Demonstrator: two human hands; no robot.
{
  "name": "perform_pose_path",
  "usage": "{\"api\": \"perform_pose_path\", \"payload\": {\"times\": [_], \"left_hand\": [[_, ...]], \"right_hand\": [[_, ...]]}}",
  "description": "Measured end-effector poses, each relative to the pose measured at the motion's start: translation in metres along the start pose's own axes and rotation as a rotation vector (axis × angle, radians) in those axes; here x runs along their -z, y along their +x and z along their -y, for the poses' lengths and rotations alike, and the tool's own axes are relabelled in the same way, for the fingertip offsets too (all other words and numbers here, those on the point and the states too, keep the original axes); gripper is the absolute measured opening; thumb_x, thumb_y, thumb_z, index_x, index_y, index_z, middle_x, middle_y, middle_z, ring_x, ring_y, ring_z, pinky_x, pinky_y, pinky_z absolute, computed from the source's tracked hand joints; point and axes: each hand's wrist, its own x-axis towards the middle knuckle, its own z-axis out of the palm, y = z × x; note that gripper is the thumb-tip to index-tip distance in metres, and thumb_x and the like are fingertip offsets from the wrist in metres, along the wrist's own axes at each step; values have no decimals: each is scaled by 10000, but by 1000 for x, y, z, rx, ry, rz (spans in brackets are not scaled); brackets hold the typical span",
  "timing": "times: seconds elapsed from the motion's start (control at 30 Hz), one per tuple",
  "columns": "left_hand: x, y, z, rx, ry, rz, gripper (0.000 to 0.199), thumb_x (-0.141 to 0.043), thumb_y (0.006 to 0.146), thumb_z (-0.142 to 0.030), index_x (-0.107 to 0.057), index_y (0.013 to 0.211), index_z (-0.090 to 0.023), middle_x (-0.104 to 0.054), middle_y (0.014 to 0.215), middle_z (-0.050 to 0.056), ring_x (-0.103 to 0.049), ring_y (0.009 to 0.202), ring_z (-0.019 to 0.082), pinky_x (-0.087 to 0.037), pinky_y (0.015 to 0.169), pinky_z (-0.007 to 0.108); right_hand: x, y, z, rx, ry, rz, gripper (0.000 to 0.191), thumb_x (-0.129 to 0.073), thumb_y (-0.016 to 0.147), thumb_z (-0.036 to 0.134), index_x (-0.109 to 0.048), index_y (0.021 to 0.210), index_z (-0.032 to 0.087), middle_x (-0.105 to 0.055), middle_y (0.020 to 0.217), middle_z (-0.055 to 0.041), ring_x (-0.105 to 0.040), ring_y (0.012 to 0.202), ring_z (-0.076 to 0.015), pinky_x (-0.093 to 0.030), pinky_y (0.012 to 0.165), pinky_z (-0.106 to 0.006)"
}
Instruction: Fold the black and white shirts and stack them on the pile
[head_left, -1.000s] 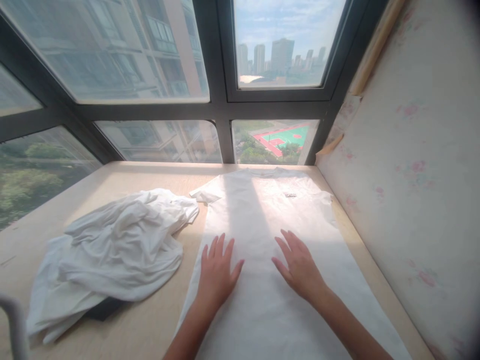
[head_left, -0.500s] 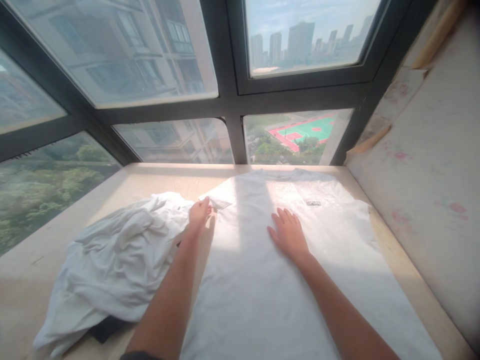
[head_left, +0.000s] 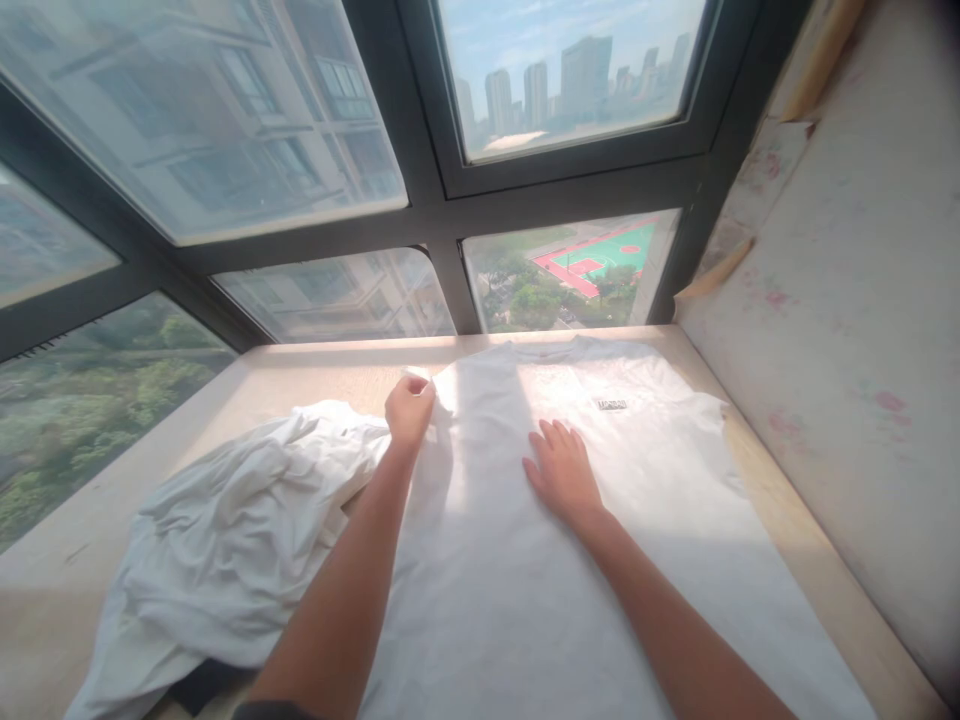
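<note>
A white T-shirt (head_left: 495, 580) with a small dark printed label on its chest lies spread out, collar toward the window. My left hand (head_left: 410, 405) pinches the edge of its left sleeve, slightly raised. My right hand (head_left: 562, 470) rests flat on the shirt's chest, fingers spread, left of and below the label. To the left, a crumpled heap of white cloth (head_left: 232, 540) lies close beside my left forearm, with a dark piece showing under its lower edge.
The pale wooden surface (head_left: 337, 370) ends at a dark-framed window (head_left: 442, 225) along the back. On the right stands a wall (head_left: 840, 300) with floral paper, peeling near the window frame.
My left hand has lifted and straightened the sleeve edge, moving slightly up. My right hand stays flat on the shirt. The camera view has shifted and tilted a little.
</note>
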Motion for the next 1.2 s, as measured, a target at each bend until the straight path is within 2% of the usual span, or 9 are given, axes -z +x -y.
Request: {"api": "perform_pose_path", "payload": {"times": [0.07,0.23,0.3,0.4,0.57,0.7,0.83,1.03,1.2], "left_hand": [[-8,-20,-5,-124,132,45,185,-565,853,-248,-662,1004,-203,-671,989,35,-616,849,168,-465,795,298],[-21,-67,3,-339,431,240,244,-554,828,-187,-668,1037,-243,-643,1036,53,-616,779,190,-464,694,313],[-22,-72,9,-394,520,263,277,-545,820,-164,-661,1063,-225,-633,1066,80,-624,826,218,-476,720,339],[-21,-72,18,-480,603,268,324,-519,827,-148,-645,1121,-198,-621,1170,126,-613,1015,273,-487,844,399],[-28,-83,39,-593,640,293,391,-500,879,-218,-583,1262,-211,-566,1377,130,-540,1241,283,-434,1036,460],[-29,-92,60,-621,626,292,509,-460,944,-382,-498,1385,-130,-451,1500,195,-399,1399,333,-350,1130,510],[-25,-94,66,-632,598,308,582,-432,959,-448,-442,1442,-123,-409,1532,204,-345,1440,343,-318,1147,542],[-12,-110,59,-609,651,231,515,-413,976,-403,-496,1402,-128,-439,1517,188,-352,1434,349,-290,1155,550],[12,-126,71,-488,684,164,501,-478,932,-372,-511,1363,-119,-456,1485,228,-403,1392,364,-369,1099,538]], "right_hand": [[1,0,0,-7,7,-1,381,-433,970,323,-571,1292,173,-472,1486,-132,-347,1407,-322,-237,1158,-508],[2,1,1,-10,27,3,376,-440,970,338,-582,1275,170,-481,1476,-131,-343,1407,-322,-234,1163,-502],[3,1,1,-9,31,2,378,-432,974,341,-585,1269,161,-485,1473,-133,-342,1407,-323,-232,1165,-500],[3,1,1,-13,37,-5,379,-439,969,331,-581,1279,164,-480,1479,-131,-342,1409,-322,-228,1167,-505],[2,2,1,-20,35,1,393,-445,962,326,-570,1300,171,-461,1500,-128,-338,1417,-323,-209,1176,-514],[2,2,1,-18,31,16,406,-432,968,333,-562,1313,165,-452,1508,-127,-327,1424,-322,-200,1180,-508],[1,1,0,-13,19,7,399,-443,961,330,-569,1304,169,-467,1494,-132,-332,1417,-324,-211,1172,-515],[-1,0,-2,3,-2,13,399,-424,969,325,-566,1305,163,-464,1494,-137,-331,1415,-322,-219,1167,-517],[-2,-1,-3,15,-25,11,387,-425,972,325,-569,1297,170,-467,1489,-134,-333,1414,-315,-239,1157,-507]]}}
